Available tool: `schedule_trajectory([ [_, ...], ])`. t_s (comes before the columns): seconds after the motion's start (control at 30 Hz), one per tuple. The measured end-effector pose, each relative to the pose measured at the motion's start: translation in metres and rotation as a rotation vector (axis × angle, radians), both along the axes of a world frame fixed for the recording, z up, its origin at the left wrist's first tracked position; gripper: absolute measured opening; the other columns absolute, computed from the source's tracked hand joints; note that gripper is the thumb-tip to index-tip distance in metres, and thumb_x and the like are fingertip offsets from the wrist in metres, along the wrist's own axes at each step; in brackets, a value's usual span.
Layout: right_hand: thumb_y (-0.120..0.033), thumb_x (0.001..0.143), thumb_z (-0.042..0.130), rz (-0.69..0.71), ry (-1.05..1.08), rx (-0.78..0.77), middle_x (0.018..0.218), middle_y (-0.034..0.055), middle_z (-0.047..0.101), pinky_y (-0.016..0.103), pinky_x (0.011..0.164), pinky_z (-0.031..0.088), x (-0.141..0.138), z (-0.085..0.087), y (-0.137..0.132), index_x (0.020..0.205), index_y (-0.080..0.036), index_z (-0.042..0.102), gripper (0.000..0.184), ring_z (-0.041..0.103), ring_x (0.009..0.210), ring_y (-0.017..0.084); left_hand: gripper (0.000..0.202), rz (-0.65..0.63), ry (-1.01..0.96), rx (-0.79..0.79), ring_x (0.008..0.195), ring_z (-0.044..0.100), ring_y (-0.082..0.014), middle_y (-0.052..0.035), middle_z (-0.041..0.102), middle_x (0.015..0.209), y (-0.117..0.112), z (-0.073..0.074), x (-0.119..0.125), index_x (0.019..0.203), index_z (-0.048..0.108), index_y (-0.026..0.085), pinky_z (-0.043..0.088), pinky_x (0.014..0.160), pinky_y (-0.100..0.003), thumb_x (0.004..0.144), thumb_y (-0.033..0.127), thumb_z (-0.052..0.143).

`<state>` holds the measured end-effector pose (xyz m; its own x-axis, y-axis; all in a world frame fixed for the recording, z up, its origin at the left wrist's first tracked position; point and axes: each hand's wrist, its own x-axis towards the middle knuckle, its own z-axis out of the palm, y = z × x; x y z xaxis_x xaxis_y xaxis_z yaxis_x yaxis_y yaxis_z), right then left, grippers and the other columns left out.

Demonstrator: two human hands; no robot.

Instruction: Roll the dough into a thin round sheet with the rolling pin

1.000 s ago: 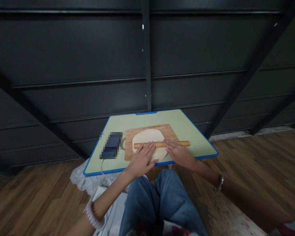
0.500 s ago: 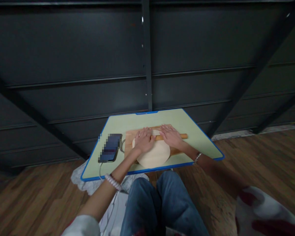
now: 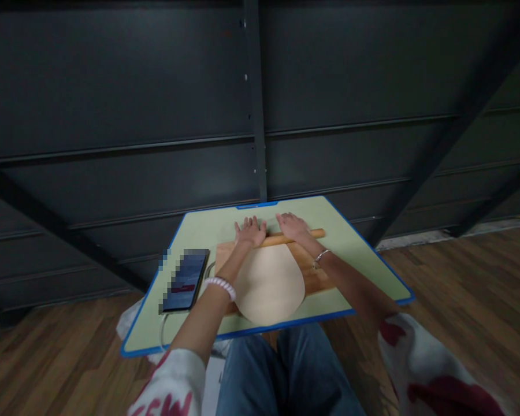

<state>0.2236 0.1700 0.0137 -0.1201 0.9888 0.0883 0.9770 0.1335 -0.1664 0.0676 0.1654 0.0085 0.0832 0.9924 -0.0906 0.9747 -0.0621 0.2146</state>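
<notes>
A round flat sheet of pale dough lies on a wooden board on a low green table with a blue rim. A wooden rolling pin rests across the far edge of the board. My left hand lies flat on the pin's left part, fingers stretched out. My right hand lies flat on the pin just to the right, fingers also spread. Both arms reach over the dough.
A dark phone with a white cable lies on the table left of the board. Dark metal panels rise right behind the table. Wooden floor surrounds it. My knees in blue jeans sit under the near edge.
Both hands have pushed the rolling pin away from me, from the middle of the dough to the board's far edge. The dough now shows nearer me, and the view has moved closer.
</notes>
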Motion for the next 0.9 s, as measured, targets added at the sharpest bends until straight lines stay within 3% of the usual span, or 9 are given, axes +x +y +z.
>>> schedule_trajectory([
  [0.17, -0.040, 0.098, 0.013, -0.019, 0.009, 0.009, 0.119, 0.0178, 0.060, 0.036, 0.090, 0.040, -0.001, -0.001, -0.003, 0.123, -0.011, 0.050, 0.053, 0.054, 0.112, 0.024, 0.063, -0.019, -0.001, 0.126, 0.141, 0.013, -0.0219, -0.0093, 0.024, 0.151, 0.000, -0.002, 0.000, 0.143, 0.027, 0.013, 0.007, 0.113, -0.052, 0.092, 0.045, 0.012],
  [0.33, -0.048, 0.096, 0.021, 0.058, 0.043, 0.059, 0.132, 0.0144, 0.052, 0.037, 0.094, 0.039, 0.002, -0.003, -0.032, 0.137, -0.016, 0.037, 0.054, 0.050, 0.118, 0.025, 0.058, -0.147, 0.067, 0.262, 0.140, 0.018, -0.0214, -0.0113, 0.032, 0.147, -0.030, -0.004, 0.001, 0.140, 0.034, 0.010, 0.010, 0.113, -0.046, 0.092, 0.039, 0.020],
  [0.47, -0.043, 0.096, 0.026, 0.263, 0.014, 0.116, 0.133, 0.0128, 0.052, 0.040, 0.102, 0.030, 0.010, -0.008, -0.068, 0.131, -0.017, 0.046, 0.048, 0.046, 0.123, 0.024, 0.060, -0.219, 0.035, 0.302, 0.137, 0.024, -0.0225, -0.0134, 0.035, 0.146, -0.073, -0.007, -0.004, 0.140, 0.034, 0.007, 0.020, 0.111, -0.042, 0.094, 0.043, 0.018],
  [0.6, -0.045, 0.093, 0.037, 0.457, 0.016, 0.214, 0.140, 0.0122, 0.044, 0.041, 0.106, 0.023, 0.023, -0.017, -0.107, 0.134, -0.016, 0.044, 0.051, 0.035, 0.130, 0.024, 0.061, -0.361, 0.042, 0.382, 0.140, 0.015, -0.0242, -0.0125, 0.027, 0.150, -0.135, -0.014, -0.005, 0.143, 0.026, 0.007, 0.014, 0.113, -0.044, 0.091, 0.040, 0.031],
  [0.77, -0.033, 0.091, 0.045, 0.380, 0.049, 0.273, 0.122, 0.0147, 0.058, 0.039, 0.104, 0.027, 0.026, -0.025, -0.134, 0.118, -0.011, 0.055, 0.036, 0.045, 0.119, 0.024, 0.057, -0.379, 0.027, 0.422, 0.140, 0.013, -0.0286, -0.0137, 0.023, 0.151, -0.203, -0.029, 0.012, 0.142, 0.029, 0.009, 0.019, 0.112, -0.047, 0.092, 0.036, 0.032],
  [0.9, -0.030, 0.090, 0.049, 0.336, -0.014, 0.258, 0.116, 0.0143, 0.058, 0.037, 0.098, 0.034, 0.019, -0.017, -0.137, 0.110, -0.013, 0.057, 0.028, 0.048, 0.113, 0.025, 0.056, -0.281, 0.017, 0.391, 0.136, 0.024, -0.0321, -0.0158, 0.034, 0.146, -0.219, -0.029, 0.033, 0.138, 0.038, 0.009, 0.022, 0.111, -0.049, 0.092, 0.040, 0.032],
])
